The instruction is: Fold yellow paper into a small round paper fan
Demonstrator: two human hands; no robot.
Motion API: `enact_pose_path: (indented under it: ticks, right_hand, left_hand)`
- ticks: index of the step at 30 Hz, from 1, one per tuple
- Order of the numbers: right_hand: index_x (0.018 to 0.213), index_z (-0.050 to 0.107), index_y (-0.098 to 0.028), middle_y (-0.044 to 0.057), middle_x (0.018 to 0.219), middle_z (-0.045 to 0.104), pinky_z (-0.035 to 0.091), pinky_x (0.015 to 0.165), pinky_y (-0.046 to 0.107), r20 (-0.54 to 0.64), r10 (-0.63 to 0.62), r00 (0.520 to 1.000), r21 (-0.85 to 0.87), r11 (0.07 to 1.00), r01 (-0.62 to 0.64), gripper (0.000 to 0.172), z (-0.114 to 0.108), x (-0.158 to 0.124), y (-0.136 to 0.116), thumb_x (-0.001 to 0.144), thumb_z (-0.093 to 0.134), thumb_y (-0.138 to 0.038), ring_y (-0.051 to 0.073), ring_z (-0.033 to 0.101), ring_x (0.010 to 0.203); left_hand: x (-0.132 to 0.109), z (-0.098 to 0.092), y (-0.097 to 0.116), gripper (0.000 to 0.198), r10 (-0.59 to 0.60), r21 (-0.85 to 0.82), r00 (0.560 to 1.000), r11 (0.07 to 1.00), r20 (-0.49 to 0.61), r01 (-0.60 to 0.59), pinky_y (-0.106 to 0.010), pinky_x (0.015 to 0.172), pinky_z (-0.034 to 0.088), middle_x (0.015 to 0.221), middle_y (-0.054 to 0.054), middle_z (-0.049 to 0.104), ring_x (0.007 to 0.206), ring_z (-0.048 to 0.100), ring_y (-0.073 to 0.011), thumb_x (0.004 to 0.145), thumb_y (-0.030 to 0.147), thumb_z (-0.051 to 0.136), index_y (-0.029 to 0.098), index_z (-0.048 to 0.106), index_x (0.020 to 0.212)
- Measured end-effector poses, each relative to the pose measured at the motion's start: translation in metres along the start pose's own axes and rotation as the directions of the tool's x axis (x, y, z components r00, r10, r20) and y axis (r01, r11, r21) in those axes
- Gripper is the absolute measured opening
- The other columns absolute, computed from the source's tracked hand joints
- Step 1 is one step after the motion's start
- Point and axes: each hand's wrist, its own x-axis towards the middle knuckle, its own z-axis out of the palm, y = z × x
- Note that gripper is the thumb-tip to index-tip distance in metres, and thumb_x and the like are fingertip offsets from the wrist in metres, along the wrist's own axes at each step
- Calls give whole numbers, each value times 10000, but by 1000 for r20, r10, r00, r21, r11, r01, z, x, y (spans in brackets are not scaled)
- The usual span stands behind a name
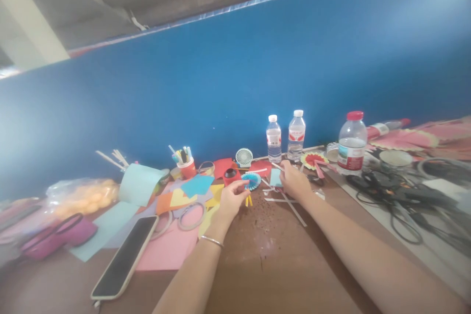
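Observation:
My left hand point(231, 200) pinches the edge of a small blue pleated paper rosette point(253, 181). Short yellow strips point(249, 200) hang below the rosette, by my fingertips. A little to the right, my right hand point(294, 181) is closed on a thin white paper strip point(277, 167) that pokes out past its fingers. Loose white strips point(290, 206) lie on the table under that hand, with a light blue paper piece point(275, 177) beside it. Just behind my left hand stands a red-and-black round item point(231, 175) whose kind I cannot make out.
Two water bottles point(274, 138) and a larger red-capped bottle point(353, 144) stand at the back and right. Black cables point(390, 201) tangle at right. On the left are a phone point(127, 257), coloured paper point(169, 250), tape rolls point(192, 216) and a cup of pens point(187, 169).

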Motion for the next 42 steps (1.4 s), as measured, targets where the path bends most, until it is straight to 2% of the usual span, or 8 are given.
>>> enact_pose_path:
  ticks: [3, 5, 8, 17, 28, 42]
  right_hand:
    - [948, 514, -179, 46, 831, 620, 306, 608, 232, -86, -195, 977, 104, 974, 204, 247, -7, -5, -2, 856, 331, -316, 163, 555, 759]
    - [820, 556, -191, 35, 757, 625, 290, 599, 233, -72, -324, 943, 103, 938, 330, 319, -9, -7, -4, 871, 294, -367, 157, 556, 723]
    - [706, 562, -185, 40, 679, 618, 255, 560, 239, -29, -390, 920, 41, 919, 391, 400, -8, -9, -8, 881, 265, -386, 146, 547, 647]
    - [778, 578, -184, 50, 728, 639, 229, 547, 245, -5, -403, 915, -37, 915, 403, 382, -5, -10, -14, 881, 278, -397, 147, 550, 659]
    - [747, 573, -180, 55, 713, 637, 221, 541, 248, -12, -394, 919, -7, 919, 394, 385, -3, -13, -22, 873, 293, -414, 149, 546, 654]
    - [898, 595, -177, 86, 726, 656, 277, 534, 238, 59, -341, 938, -87, 934, 345, 372, -6, -16, -30, 863, 321, -425, 185, 587, 670]
  left_hand:
    - [3, -3, -3, 333, 30, 47, 989, 999, -143, -24, -259, 652, 462, 824, -49, 646, 693, 573, -149, 627, 231, 629, 175, 633, 955]
    - [3, -4, -2, 315, 57, 74, 980, 996, -188, -44, -262, 661, 465, 849, -42, 646, 697, 578, -145, 638, 225, 617, 189, 634, 950]
    - [2, -5, 0, 303, 70, 102, 978, 993, -196, -50, -258, 656, 466, 857, -35, 650, 697, 583, -143, 642, 224, 612, 201, 638, 943]
    - [2, -5, -2, 309, 78, 175, 987, 983, -144, -52, -266, 660, 457, 835, -19, 656, 684, 582, -148, 650, 232, 611, 228, 635, 958]
    - [1, -3, 0, 306, 54, 128, 990, 991, -131, -37, -310, 739, 459, 787, -30, 668, 709, 600, -170, 636, 217, 626, 211, 647, 941]
    - [0, -3, -2, 282, 89, 209, 985, 976, -147, -57, -310, 784, 460, 960, -31, 651, 789, 603, -169, 650, 190, 626, 230, 652, 927]
